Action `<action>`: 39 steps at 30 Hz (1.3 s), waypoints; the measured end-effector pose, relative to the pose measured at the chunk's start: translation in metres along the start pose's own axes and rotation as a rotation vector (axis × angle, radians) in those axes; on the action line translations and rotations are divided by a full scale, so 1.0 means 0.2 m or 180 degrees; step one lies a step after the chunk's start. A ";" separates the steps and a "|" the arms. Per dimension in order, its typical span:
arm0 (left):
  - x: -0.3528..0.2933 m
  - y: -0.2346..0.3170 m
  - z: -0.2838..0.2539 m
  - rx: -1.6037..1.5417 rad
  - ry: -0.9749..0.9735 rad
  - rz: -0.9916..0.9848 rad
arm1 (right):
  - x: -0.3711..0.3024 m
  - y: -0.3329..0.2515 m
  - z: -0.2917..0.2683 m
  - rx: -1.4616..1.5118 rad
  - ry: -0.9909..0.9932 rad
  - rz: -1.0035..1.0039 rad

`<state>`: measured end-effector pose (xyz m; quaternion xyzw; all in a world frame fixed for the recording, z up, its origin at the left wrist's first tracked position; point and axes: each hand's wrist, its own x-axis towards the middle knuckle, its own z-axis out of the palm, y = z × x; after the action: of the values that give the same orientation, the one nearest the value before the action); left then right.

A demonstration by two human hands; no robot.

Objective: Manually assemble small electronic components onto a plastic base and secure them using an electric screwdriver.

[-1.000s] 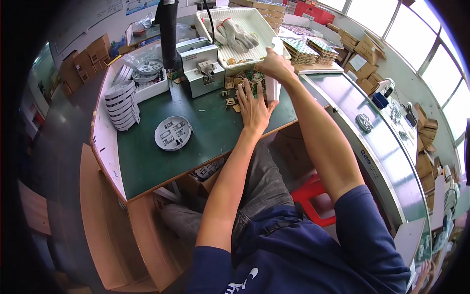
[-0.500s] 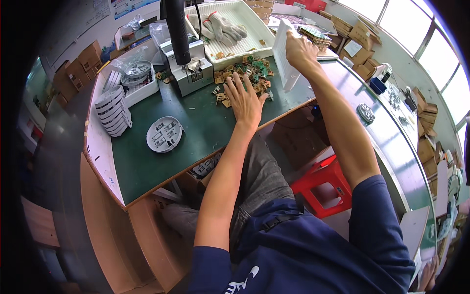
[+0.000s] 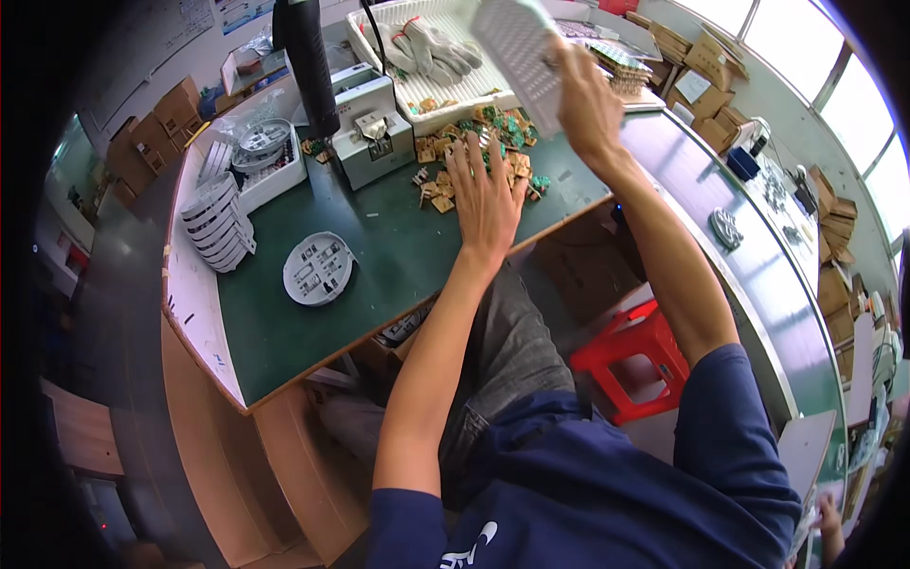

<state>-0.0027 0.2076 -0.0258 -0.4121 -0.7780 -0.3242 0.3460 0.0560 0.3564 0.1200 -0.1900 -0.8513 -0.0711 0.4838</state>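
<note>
My left hand (image 3: 487,194) lies palm down on a pile of small tan and green circuit boards (image 3: 438,187). Its fingers are stretched out and somewhat apart, and it grips nothing that I can see. Raised above the far right part of the bench, my right hand (image 3: 590,104) grips a white tray (image 3: 523,66) with rows of small dimples or holes. The tray is tilted and slightly blurred. Left of the boards stands a boxy grey metal device (image 3: 379,142), with a thick black cylinder (image 3: 308,71) at its upper left.
A round grey plate with slots (image 3: 319,269) lies on the green bench (image 3: 284,356). Curved grey parts (image 3: 216,223) are stacked at the left edge, beside a white bin (image 3: 277,180). Gloves (image 3: 438,55) rest in a ribbed white tray (image 3: 493,76). A red stool (image 3: 630,365) stands below.
My right hand has swung the white tray up and leftward, turning its dimpled face toward me. My left hand has shifted slightly right over the boards, with its fingers closer together.
</note>
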 end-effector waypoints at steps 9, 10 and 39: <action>-0.08 0.00 -0.18 -0.0312 -0.0333 -0.0257 | 0.39 0.38 0.40 0.2431 -0.0290 0.1719; -0.08 -0.01 -0.18 -0.0339 -0.0356 -0.0389 | 0.47 0.33 0.46 0.2734 -0.0412 0.1861; -0.03 0.02 -0.21 -0.0206 -0.1168 -0.0866 | 0.83 0.29 1.58 0.1037 -0.1204 -0.1043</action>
<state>0.0150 0.1738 -0.0054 -0.3663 -0.8655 -0.3122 0.1384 -0.2489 0.5485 0.0939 0.0202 -0.9459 0.0259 0.3228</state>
